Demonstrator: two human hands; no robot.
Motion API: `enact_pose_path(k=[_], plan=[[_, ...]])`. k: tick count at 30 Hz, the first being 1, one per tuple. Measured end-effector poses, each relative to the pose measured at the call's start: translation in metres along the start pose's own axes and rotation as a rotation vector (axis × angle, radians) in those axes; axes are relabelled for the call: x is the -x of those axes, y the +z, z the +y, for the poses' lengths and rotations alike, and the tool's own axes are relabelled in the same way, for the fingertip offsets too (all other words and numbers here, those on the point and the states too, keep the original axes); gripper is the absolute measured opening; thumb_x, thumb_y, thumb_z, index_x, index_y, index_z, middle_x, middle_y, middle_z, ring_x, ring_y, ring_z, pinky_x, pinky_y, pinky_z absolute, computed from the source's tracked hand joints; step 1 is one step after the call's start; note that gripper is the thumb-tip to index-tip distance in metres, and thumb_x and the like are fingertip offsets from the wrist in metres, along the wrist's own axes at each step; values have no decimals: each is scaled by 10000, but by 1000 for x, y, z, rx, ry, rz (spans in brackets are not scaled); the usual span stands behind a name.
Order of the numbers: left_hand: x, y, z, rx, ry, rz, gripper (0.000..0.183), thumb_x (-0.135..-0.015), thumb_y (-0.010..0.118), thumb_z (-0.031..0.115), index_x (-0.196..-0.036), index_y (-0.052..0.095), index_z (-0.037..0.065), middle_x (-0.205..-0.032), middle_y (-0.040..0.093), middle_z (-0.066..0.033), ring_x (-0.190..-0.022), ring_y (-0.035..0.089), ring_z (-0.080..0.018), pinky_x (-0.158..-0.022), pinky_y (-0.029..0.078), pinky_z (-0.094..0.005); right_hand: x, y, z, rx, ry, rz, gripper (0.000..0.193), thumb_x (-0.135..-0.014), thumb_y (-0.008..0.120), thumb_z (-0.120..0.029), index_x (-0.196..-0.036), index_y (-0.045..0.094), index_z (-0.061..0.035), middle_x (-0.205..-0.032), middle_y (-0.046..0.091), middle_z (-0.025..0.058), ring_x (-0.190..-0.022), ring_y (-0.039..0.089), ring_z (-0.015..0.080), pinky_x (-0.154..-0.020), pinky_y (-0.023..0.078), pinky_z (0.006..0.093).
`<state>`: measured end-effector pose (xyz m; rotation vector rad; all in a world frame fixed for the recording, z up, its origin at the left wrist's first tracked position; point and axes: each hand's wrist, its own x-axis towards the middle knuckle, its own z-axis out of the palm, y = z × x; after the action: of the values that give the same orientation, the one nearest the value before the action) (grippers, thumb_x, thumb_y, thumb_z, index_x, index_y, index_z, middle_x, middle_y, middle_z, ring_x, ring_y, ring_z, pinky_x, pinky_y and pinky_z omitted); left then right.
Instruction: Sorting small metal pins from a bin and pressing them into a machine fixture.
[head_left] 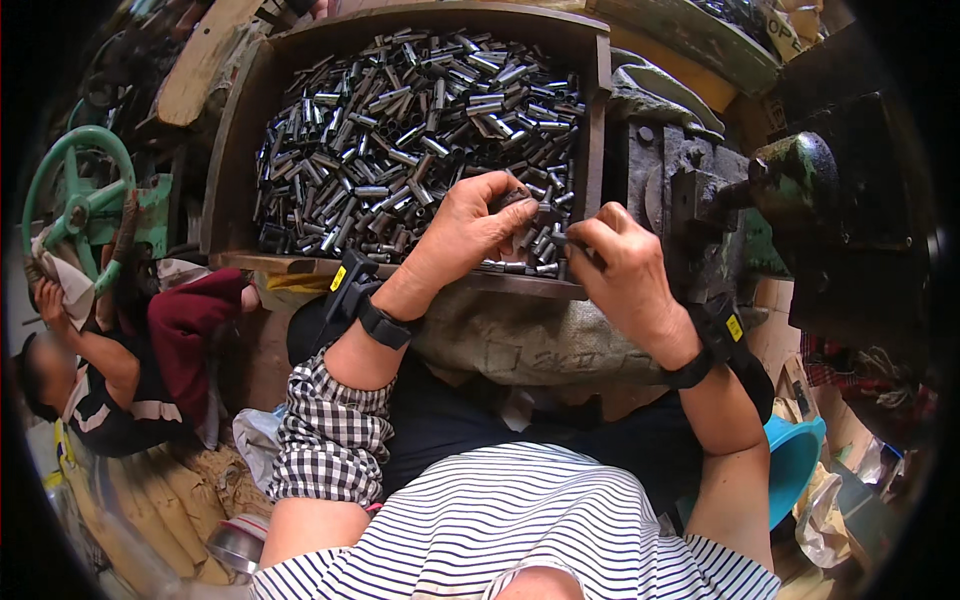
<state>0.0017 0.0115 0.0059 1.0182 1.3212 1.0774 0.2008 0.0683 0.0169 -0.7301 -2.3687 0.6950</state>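
Observation:
A wooden box [597, 125] in front of me holds a deep heap of short metal tubes [400, 145], some shiny and some dark. Over the box's near right part, my left hand [462, 228] is closed, thumb and forefinger together around something dark that I cannot make out. To its right, my right hand [628, 265] pinches a small dark metal piece [578, 247] at the near right corner of the box. A narrow gap separates the two hands, and several tubes lie below them.
Dark, oily machinery [800, 180] stands close on the right. A green handwheel [78, 210] is at the left, where another person [105, 375] sits with a hand near it. Below the box's near edge hangs a sack [540, 335]. A blue basin [795, 465] sits by my right elbow.

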Motion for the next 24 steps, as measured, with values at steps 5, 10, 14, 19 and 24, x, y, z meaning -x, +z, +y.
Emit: enact_pose_path(k=[5,10,14,19,24], plan=[[0,4,-1,200,-34,-25,108,-862,600,109,-942,598,36,-714,591,21,-518,509,-25,-438,406,-162,-5,-2,12,-588,518,84,119,-802,668,-93,-893,645,-20,-673,574,22,-554,531,57,-459,392,206],[0,11,-2,501,-57,34,133,-845,595,84,-969,586,36,-766,599,2,-539,526,-39,-447,426,-168,-5,-4,13,-964,639,-35,128,-849,642,-121,-904,642,-5,-652,585,-8,-514,513,33,-445,386,158],[0,9,-7,578,-119,-50,140,-846,592,77,-979,578,34,-750,592,-8,-543,542,-56,-447,448,-178,-6,-4,13,-1065,675,-47,134,-839,649,-115,-906,636,1,-665,585,-4,-506,511,39,-440,394,162],[3,13,-9,584,-145,-26,134,-856,595,93,-977,582,38,-733,589,-14,-538,553,-62,-441,464,-179,-1,-2,16,-1148,705,-62,128,-835,656,-109,-908,636,-6,-680,592,3,-505,520,41,-431,402,165],[0,14,-9,592,-151,-26,124,-864,601,107,-965,582,38,-719,587,-11,-501,543,-58,-422,458,-176,-1,0,19,-1206,680,-65,130,-830,665,-109,-909,635,-10,-690,599,8,-507,531,41,-422,407,168]])
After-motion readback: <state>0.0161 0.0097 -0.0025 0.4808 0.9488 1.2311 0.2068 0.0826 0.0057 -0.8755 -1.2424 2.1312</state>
